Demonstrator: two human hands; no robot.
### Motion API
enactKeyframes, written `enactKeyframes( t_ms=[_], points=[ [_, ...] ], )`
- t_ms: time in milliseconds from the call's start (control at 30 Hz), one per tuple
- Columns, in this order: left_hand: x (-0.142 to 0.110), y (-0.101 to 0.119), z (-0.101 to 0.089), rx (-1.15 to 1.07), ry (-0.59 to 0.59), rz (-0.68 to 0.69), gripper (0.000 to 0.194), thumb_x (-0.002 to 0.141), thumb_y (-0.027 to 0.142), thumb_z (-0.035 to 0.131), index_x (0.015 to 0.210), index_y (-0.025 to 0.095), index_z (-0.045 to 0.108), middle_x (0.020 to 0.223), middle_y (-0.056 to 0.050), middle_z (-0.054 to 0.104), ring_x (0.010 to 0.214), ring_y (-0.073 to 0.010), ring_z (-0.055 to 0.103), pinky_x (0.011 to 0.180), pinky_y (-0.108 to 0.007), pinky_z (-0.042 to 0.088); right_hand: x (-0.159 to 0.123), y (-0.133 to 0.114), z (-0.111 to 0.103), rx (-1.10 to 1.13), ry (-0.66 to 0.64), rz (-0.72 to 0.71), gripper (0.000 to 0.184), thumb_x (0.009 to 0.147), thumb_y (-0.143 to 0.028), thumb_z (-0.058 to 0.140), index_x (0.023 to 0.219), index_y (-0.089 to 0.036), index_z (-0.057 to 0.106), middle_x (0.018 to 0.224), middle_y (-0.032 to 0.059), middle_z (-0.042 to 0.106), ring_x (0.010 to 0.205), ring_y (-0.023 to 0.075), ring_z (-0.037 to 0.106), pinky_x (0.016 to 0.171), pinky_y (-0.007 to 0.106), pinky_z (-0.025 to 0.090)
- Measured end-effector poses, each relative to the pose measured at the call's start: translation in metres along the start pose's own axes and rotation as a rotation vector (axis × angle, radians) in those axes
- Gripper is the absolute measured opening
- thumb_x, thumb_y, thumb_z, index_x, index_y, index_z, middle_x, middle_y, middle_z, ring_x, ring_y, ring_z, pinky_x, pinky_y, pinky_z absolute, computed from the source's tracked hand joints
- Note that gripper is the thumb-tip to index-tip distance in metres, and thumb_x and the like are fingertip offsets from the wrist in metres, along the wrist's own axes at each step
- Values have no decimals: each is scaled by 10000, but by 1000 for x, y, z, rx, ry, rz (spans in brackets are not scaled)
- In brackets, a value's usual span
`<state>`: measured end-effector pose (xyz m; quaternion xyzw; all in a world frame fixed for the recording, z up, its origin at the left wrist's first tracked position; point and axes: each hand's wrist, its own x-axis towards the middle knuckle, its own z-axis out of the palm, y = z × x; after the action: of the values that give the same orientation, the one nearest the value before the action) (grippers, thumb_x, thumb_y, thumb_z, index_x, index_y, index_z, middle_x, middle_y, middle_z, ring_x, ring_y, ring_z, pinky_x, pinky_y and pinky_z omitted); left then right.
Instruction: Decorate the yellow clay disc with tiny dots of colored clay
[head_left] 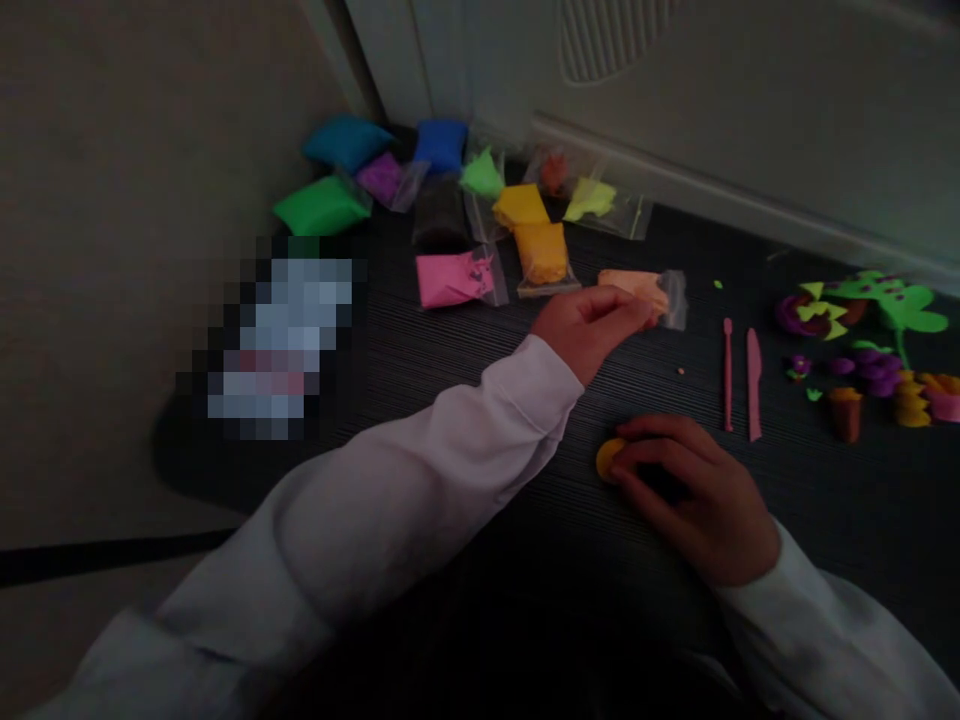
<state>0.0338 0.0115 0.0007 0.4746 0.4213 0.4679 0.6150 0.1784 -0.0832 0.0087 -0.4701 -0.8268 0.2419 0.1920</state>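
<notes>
At the middle of the table my left hand [592, 328] is closed in a pinch over a small clear bag of peach modelling clay [628, 283]. Its fingertips meet the clay near the bag's opening; exactly what they grip there is partly hidden. Lower down, my right hand [697, 490] rests close to the tabletop with its fingers closed on a round, flat piece of yellow clay [609, 461]. A tiny peach crumb [681, 371] lies between the two hands. Right of it are a thin pink modelling tool [727, 375] and a pink plastic knife [754, 385].
Bags of pink [450, 279], orange [541, 252], black [440, 213], blue [440, 145] and green clay [324, 207] lie toward the wall. Finished-looking clay shapes, including a green flower-like piece [900, 300] and a brown pot [846, 415], stand at right. A blurred object [285, 340] is at left.
</notes>
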Motion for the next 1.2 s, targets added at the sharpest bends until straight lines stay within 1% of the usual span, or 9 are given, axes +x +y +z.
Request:
enactKeyframes(
  t_ms=[167,333,500,633,800,967,1100,1200],
  points=[
    [0,0,0,-17,6,-5,168,709,221,498,588,133,572,647,13,575,665,-56,518,721,-233,417,1,1,0,-9,-37,-12,139,712,-185,524,837,-204,581,950,72,558,891,190,534,763,370,461],
    [2,-3,0,-3,-17,17,156,702,226,499,606,133,579,651,9,582,674,-60,523,713,-232,420,1,0,0,-43,-30,-53,173,709,-165,533,873,-193,580,955,75,549,882,179,525,759,355,460],
    [1,-2,0,1,-23,21,162,701,229,496,603,126,574,662,-1,580,662,-67,515,712,-250,424,0,1,1,-73,-28,-57,153,687,-173,572,837,-197,589,950,65,551,880,177,530,772,354,461],
    [1,-2,1,-15,-38,21,155,697,214,498,597,122,574,669,3,579,667,-64,514,719,-241,419,1,0,1,-79,-21,-51,136,679,-168,583,813,-194,591,943,64,556,876,176,535,768,349,462],
    [2,-3,1,-8,-43,14,177,701,240,494,618,110,580,681,-2,575,657,-69,513,706,-242,414,2,0,1,-100,-13,-33,139,690,-183,574,827,-199,589,944,61,557,871,178,536,759,358,466],
    [3,-3,1,23,-52,11,170,699,220,482,638,99,585,690,-10,574,673,-76,508,688,-240,400,2,1,3,-118,-13,-61,174,680,-176,588,853,-193,592,951,60,553,877,169,532,763,343,467],
    [2,-2,1,38,-47,5,174,702,215,475,641,93,584,667,-13,568,665,-75,498,682,-241,392,1,0,0,-89,-2,-56,197,672,-176,596,868,-185,588,950,59,557,878,164,533,767,328,466],
    [2,-2,1,31,-47,15,179,700,218,476,651,86,585,701,-26,575,666,-72,499,675,-240,390,0,-1,-5,-36,16,-44,183,680,-138,567,860,-166,583,954,69,556,871,159,538,757,304,469]
  ],
)
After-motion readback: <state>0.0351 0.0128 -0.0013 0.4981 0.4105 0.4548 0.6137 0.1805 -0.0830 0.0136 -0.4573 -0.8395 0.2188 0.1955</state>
